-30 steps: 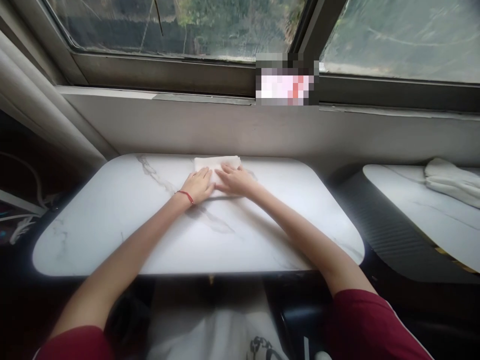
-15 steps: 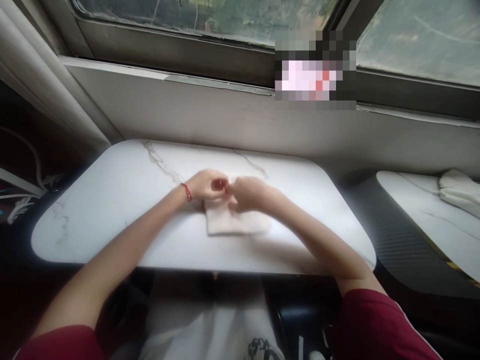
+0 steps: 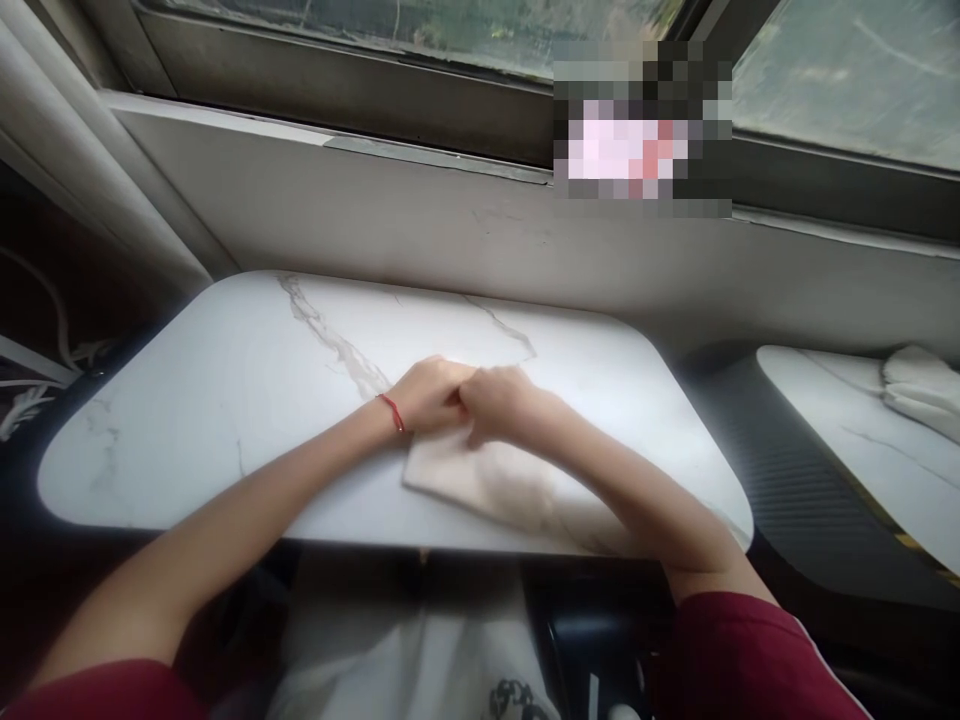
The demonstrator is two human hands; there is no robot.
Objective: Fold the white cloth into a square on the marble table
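Note:
A cream-white cloth (image 3: 450, 468) hangs from my hands over the middle of the marble-patterned white table (image 3: 180, 400), its lower part spreading toward the near edge and to the right. My left hand (image 3: 433, 392), with a red string bracelet at the wrist, is closed at the cloth's upper end. Right beside it, knuckles up, my right hand (image 3: 496, 400) is closed at the same end. The two hands touch or nearly touch, and the fingertips are mostly hidden between them. Part of the cloth lies behind my right forearm and is blurred.
On a second white table (image 3: 817, 400) at the right lies another whitish cloth bundle (image 3: 922, 385). A wall (image 3: 360, 220) with a window above stands behind the table. At the left are a pale curtain (image 3: 67, 130) and white cables (image 3: 26, 405).
Both hands have come slightly nearer to me and closer together. The cloth's lower edge has swung from level to slanting, and the cloth now trails farther right. The view has shifted slightly.

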